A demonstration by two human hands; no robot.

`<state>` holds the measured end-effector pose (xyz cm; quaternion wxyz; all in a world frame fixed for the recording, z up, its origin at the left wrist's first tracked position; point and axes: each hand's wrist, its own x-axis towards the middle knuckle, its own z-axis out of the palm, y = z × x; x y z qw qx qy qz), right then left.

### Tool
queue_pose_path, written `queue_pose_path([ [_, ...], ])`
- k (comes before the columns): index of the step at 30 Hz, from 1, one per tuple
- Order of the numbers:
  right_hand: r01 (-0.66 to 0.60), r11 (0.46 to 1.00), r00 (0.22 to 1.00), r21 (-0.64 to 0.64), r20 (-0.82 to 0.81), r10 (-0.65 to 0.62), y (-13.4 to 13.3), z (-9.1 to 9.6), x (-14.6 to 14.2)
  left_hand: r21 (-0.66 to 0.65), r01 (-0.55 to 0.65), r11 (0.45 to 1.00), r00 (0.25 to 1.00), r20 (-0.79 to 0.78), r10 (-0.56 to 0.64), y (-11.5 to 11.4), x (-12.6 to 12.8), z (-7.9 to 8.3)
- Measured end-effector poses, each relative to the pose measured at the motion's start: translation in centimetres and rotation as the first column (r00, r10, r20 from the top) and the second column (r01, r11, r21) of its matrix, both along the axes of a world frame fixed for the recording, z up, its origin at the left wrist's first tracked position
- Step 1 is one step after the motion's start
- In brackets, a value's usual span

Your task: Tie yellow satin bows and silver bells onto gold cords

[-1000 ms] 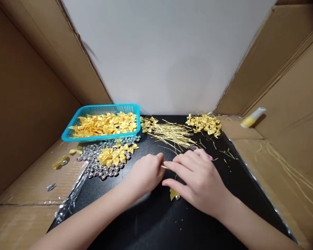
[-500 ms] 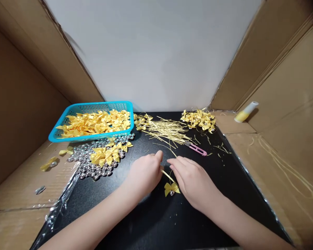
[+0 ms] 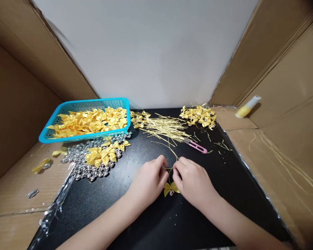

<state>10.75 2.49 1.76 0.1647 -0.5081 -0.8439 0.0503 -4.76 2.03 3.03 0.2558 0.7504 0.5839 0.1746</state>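
Note:
My left hand [image 3: 149, 180] and my right hand [image 3: 193, 180] meet over the black mat [image 3: 135, 218], both with fingers curled and pinching a thin gold cord [image 3: 169, 168] between them. Just below the fingertips lies a small yellow ribbon bow [image 3: 170, 188] with a tiny silver bell at its knot. The cord runs from the pinch down to the bow. Pink thread snips [image 3: 197, 147] lie on the mat beyond my right hand.
A blue basket [image 3: 54, 121] of yellow bows stands back left. Silver bells [image 3: 86, 166] with several bows on them lie before it. Cut gold cords [image 3: 164, 128] and finished bows [image 3: 199, 117] lie at the back. Cardboard walls flank both sides; a glue tube [image 3: 247, 107] lies right.
My right hand drew back from the snips' area toward my left hand, uncovering the bow and snips. Both hands now pinch the cord close together above the bow. The view shifted slightly.

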Motion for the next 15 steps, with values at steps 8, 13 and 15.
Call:
queue_pose_path([
  [8,0.073,0.964,0.875,-0.256,-0.447,-0.185,0.9,-2.3,0.5,-0.155,-0.195,0.968,0.829,0.502,0.247,-0.6,-0.3,-3.1],
  [13,-0.018,0.885,0.600,-0.465,-0.713,-0.363,1.3,-1.9,0.8,-0.196,-0.219,0.956,0.759,0.581,0.293,-0.7,-0.2,-3.6],
  [15,-0.086,0.833,0.447,-0.546,-0.769,-0.457,1.2,-2.0,0.7,-0.199,-0.204,0.959,0.761,0.584,0.283,-0.9,0.0,-3.6],
])
